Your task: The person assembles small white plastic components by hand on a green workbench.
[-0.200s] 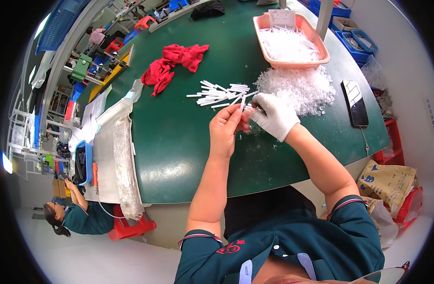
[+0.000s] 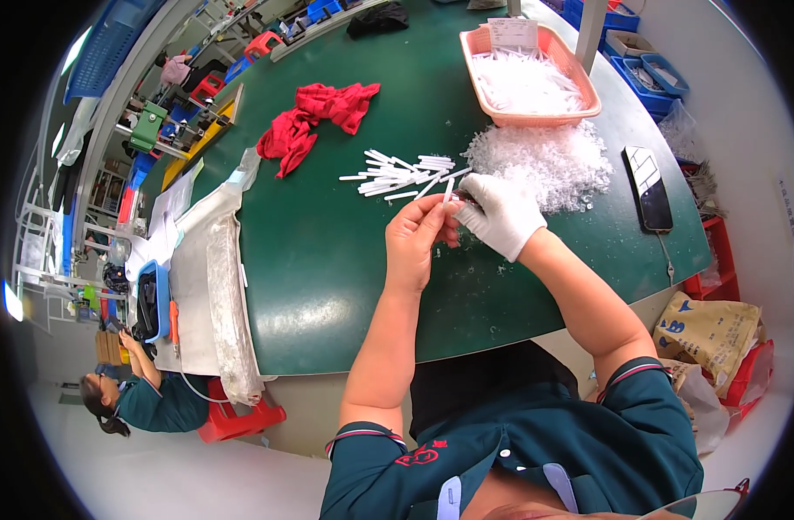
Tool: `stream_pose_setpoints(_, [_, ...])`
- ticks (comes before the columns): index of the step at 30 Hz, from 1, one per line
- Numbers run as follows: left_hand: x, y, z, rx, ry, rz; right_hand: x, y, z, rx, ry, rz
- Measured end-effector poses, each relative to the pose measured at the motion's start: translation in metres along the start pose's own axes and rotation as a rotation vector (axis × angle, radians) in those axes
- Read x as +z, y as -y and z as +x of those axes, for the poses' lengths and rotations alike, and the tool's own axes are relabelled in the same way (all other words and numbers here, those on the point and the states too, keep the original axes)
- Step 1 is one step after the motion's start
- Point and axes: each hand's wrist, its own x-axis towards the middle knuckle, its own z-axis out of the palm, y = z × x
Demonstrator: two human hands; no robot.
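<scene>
My bare left hand (image 2: 417,234) is closed, with a slim white plastic tube (image 2: 449,189) pinched upright between thumb and fingers. Touching or nearly touching it, my right hand (image 2: 507,218) in a white glove is curled closed around something dark and small, mostly hidden by the fingers. Just beyond the fingertips lies a loose heap of white tubes (image 2: 384,180). Behind my right hand spreads a mound of small clear plastic bits (image 2: 544,160), with some scattered around my fingers. A pink basket (image 2: 540,120) full of similar white pieces, with a paper label, stands behind the mound.
On the green table (image 2: 327,260) lie a crumpled red cloth (image 2: 297,130) and, at the right, a black phone (image 2: 648,189) with a cord. A grey padded sheet (image 2: 197,286) borders the left edge. A co-worker (image 2: 154,394) sits at the far left. Sacks (image 2: 709,334) stand at lower right.
My left hand has shifted slightly right and lower with the tube, closer to the gloved fingers. My right hand keeps nearly the same place.
</scene>
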Motion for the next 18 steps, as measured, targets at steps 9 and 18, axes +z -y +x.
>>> stream_pose_setpoints(9, [0.002,0.004,0.003,0.147,-0.037,0.182,0.006,-0.009,0.007,0.229,-0.048,0.6])
stream_pose_setpoints(18, [-0.003,0.01,-0.002,0.058,0.072,0.121,0.021,-0.009,-0.006,0.117,-0.14,0.471])
